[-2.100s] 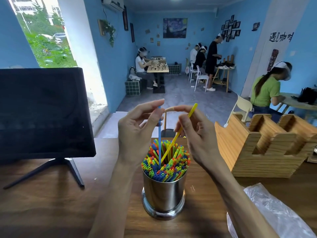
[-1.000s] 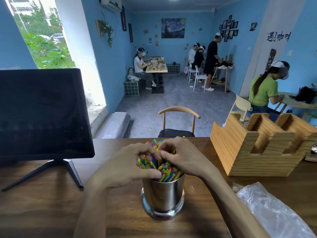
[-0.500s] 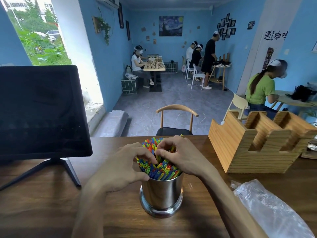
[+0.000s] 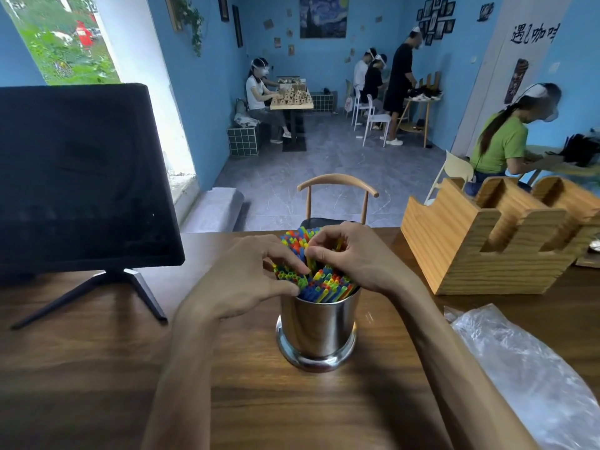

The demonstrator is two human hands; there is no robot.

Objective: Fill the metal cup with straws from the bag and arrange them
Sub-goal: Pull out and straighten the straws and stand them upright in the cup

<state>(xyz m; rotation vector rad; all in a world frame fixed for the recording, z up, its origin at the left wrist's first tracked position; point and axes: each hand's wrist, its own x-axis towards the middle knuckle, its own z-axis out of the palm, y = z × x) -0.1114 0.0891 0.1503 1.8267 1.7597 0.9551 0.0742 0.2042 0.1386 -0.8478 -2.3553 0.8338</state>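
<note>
Metal cup (image 4: 318, 326): upright on the wooden table (image 4: 97, 368), packed with multicoloured straws (image 4: 319, 284). Left hand (image 4: 246, 280) and right hand (image 4: 354, 254) above the cup's rim, fingers curled onto the straw tops; whether either pinches a straw cannot be told. Clear plastic bag (image 4: 526, 378) lies flat, right of the cup; wooden holder (image 4: 487, 241) behind-right, monitor (image 4: 78, 177) left.

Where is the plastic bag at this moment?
In the head view, the plastic bag lies on the wooden table at the lower right, right of the metal cup and in front of the wooden holder, beside the person's right forearm.
</note>
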